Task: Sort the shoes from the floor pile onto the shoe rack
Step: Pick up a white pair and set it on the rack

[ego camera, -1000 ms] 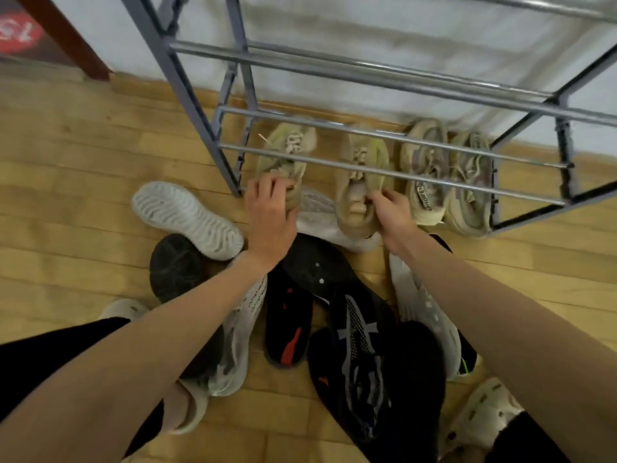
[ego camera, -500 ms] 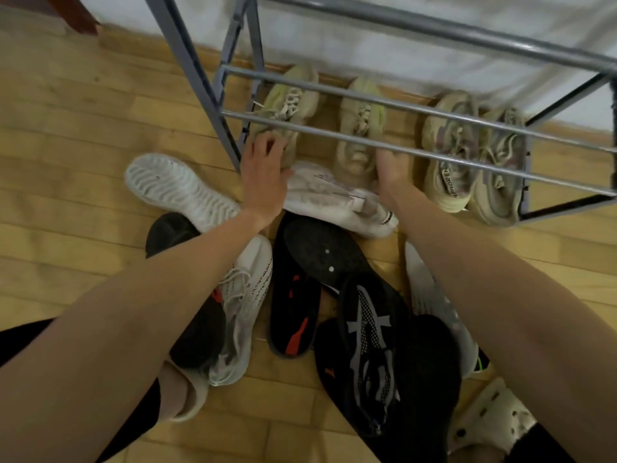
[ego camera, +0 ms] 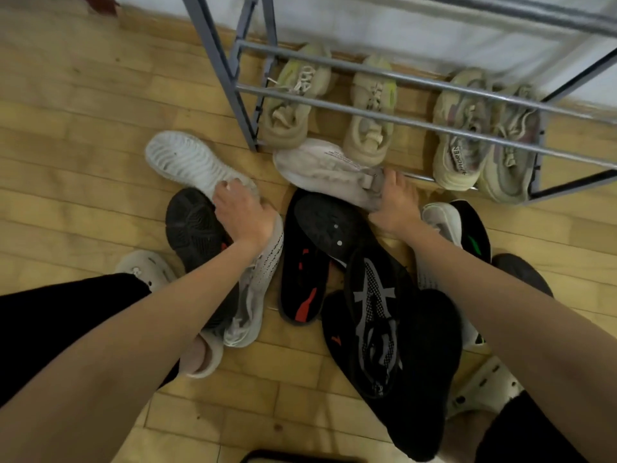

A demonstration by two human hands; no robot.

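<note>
1. Both hands have come back off the beige pair since a second ago — that pair now stands alone under the shoe rack [ego camera: 394, 78], left beige shoe [ego camera: 293, 101] and right beige shoe [ego camera: 370, 111] side by side, toes to the wall.
2. Left hand [ego camera: 245, 215] — now down on the floor pile, fingers curled over the heel end of the upturned white shoe [ego camera: 190, 162], sole facing up.
3. Right hand [ego camera: 392, 202] — fingers closed on the heel end of the white sneaker on its side [ego camera: 327, 165], which lies just in front of the rack.
4. Second beige pair [ego camera: 480, 135] — unmoved at the rack's right end.
5. Remaining in pile, near my knees: black shoes with red marks [ego camera: 300, 282], black shoe with grey cross pattern [ego camera: 377, 309], dark upturned sole [ego camera: 193, 225], white knit shoe [ego camera: 263, 282].
6. Reading — one pair filed; I judge the white pair is next for lifting, if these two match.
</note>
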